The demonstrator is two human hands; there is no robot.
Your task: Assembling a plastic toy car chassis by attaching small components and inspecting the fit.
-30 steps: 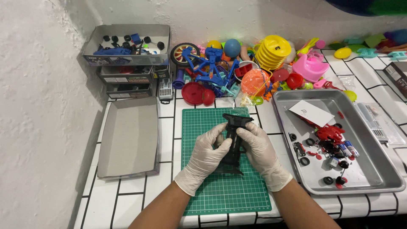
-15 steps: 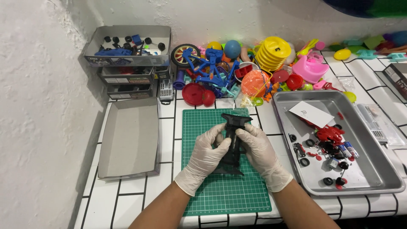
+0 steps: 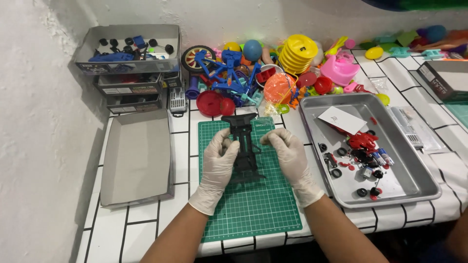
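I have both gloved hands on a black toy car chassis [image 3: 245, 148], holding it just above the green cutting mat [image 3: 248, 204] that lies at the front middle of the bench [image 3: 146, 229]. My left hand [image 3: 218, 163] is curled around the chassis's left edge, fingers closed on it; my right hand [image 3: 287, 156] grips the right edge the same way. The chassis runs lengthwise away from me, its far end near the mat's back edge. Toward the bench's right edge sits a metal tray [image 3: 414, 180] with small black wheels and red parts in it. An empty grey box lid [image 3: 136, 158] rests toward the left edge, and a heap of bright plastic toys [image 3: 273, 73] lines the back edge.
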